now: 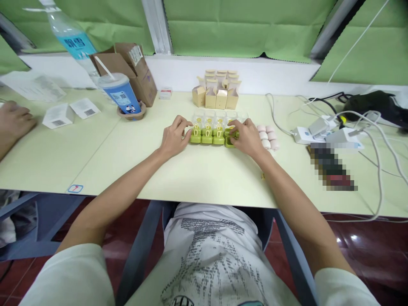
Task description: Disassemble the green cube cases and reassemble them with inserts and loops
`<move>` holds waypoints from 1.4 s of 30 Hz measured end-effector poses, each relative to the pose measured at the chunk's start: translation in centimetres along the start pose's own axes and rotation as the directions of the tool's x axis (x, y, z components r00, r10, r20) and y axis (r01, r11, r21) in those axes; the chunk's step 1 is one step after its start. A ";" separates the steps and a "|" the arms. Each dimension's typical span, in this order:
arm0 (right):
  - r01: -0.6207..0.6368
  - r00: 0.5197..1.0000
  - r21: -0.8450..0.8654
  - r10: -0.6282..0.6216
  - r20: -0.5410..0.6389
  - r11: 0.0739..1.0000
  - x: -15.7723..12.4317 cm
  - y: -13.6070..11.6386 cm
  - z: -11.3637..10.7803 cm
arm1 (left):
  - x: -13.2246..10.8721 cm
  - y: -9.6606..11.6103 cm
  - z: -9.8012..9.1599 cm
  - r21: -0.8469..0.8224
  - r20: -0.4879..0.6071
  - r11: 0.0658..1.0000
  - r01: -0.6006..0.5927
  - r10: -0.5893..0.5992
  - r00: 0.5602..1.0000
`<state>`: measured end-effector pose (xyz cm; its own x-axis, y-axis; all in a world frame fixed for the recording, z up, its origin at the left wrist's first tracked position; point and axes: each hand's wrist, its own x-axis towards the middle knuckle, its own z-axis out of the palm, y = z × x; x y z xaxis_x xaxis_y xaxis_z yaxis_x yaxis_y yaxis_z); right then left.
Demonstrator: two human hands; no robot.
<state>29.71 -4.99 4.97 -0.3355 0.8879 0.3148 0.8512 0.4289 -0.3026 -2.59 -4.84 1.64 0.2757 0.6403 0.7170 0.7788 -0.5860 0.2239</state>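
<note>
A row of small green cases (207,139) with yellow loops on top stands on the table in front of me. The case at the right end (228,142) looks open, and the fingers of my right hand (247,137) are closed on it, partly hiding it. My left hand (175,136) is at the left end of the row, thumb and forefinger apart beside the first case; whether they touch it I cannot tell. Directly behind the cases are several clear plastic containers (219,115) with yellow marks. Pale pink and white rounded pieces (270,137) lie right of my right hand.
Small open cardboard boxes (221,100) stand at the back. To the left are a blue cup (123,95), a brown carton (143,78), a large bottle (72,40) and white boxes (59,117). Another person's hand (15,121) rests far left. A power strip (306,135) and cables lie right.
</note>
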 end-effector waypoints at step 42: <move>-0.105 0.804 -0.374 0.300 0.514 0.922 -10.1 -3.1 -8.8 | 2.4 8.8 -9.5 -0.978 0.061 0.197 0.075 -0.077 0.995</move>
<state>34.04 -16.79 10.63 -0.2217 0.9277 -0.3003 0.9705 0.2398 0.0244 -0.46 -13.19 11.59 0.2485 0.7130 0.6557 -0.3769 -0.5524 0.7435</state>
